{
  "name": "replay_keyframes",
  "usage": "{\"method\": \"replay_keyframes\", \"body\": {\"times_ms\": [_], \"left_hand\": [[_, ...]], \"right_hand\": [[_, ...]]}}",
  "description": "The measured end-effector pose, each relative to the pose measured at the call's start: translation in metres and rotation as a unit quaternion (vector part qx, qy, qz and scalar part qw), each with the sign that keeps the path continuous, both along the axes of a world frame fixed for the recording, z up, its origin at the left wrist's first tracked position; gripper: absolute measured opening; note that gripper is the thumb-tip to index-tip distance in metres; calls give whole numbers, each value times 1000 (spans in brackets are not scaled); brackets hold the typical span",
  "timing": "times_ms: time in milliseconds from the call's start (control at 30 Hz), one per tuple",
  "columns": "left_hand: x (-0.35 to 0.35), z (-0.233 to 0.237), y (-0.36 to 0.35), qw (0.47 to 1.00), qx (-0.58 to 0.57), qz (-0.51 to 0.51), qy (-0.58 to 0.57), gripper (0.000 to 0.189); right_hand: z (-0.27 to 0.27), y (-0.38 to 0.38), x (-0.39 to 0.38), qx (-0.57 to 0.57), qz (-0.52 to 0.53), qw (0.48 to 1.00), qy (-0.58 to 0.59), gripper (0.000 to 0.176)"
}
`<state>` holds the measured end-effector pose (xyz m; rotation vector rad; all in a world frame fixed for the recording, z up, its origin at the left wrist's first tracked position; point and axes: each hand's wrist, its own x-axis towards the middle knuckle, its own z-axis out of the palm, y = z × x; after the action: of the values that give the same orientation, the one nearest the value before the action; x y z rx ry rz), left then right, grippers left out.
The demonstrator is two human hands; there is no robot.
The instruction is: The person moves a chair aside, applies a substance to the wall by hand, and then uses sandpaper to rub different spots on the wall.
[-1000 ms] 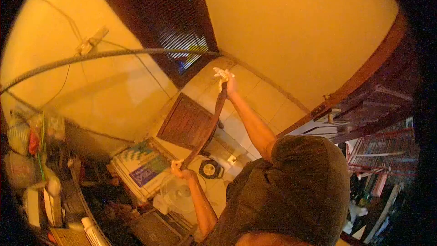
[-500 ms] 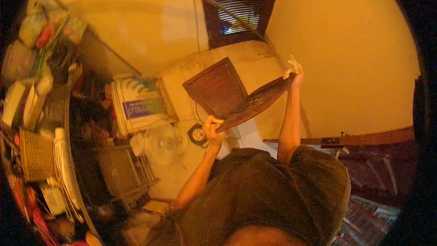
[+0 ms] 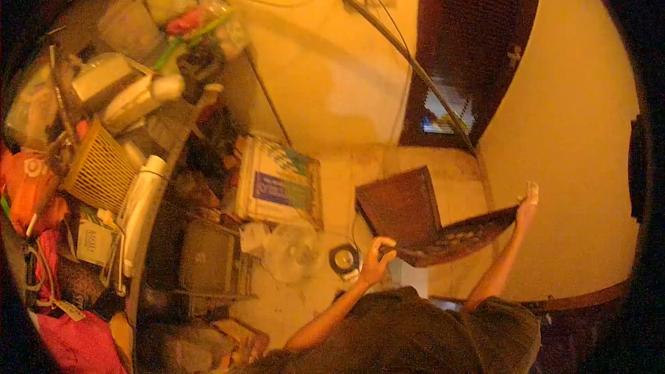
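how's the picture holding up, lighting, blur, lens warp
Head view: warm amber light, visible grain; head view: strong wide-angle bending, with black corners; head view: the right hand's fingers look pale and smeared against the yellow wall; head view: small print on the purple label too soft to read.

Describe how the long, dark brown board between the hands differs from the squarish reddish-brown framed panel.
The left hand and right hand hold the board; neither touches the panel. The board is seen nearly edge-on; the panel shows its broad face. The board's near edge looks bowed; the panel's edges look straight. Both are brown.
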<state>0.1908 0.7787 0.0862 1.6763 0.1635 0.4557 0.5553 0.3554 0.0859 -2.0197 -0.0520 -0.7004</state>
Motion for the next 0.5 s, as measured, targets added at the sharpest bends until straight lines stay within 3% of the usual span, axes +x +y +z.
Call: {"method": "replay_keyframes", "body": {"times_ms": [33,67,133,200,267,300,367,500], "left_hand": [[-12,-1,22,999,-18,35,27,22],[-28,-11,40,997,20,77,19,22],[-57,-29,84,981,-98,145,82,23],[-97,-22,127,966,4,231,117,18],[-128,-58,169,957,-132,258,25,15],[-139,-62,184,945,-118,303,33,14],[-163,-60,204,931,-107,345,44,13],[-198,-50,216,908,-152,390,11,12]], "right_hand": [[2,13,-1,-75,-32,995,-54,52],[6,15,-9,-61,-35,995,-66,52],[14,28,-8,-134,-28,958,251,54],[74,126,-80,-155,30,966,204,54],[147,205,-122,-144,124,970,151,55],[164,230,-135,-106,160,972,139,55],[139,252,-117,-137,238,961,-21,57],[159,298,-136,-157,278,945,68,55]]}}
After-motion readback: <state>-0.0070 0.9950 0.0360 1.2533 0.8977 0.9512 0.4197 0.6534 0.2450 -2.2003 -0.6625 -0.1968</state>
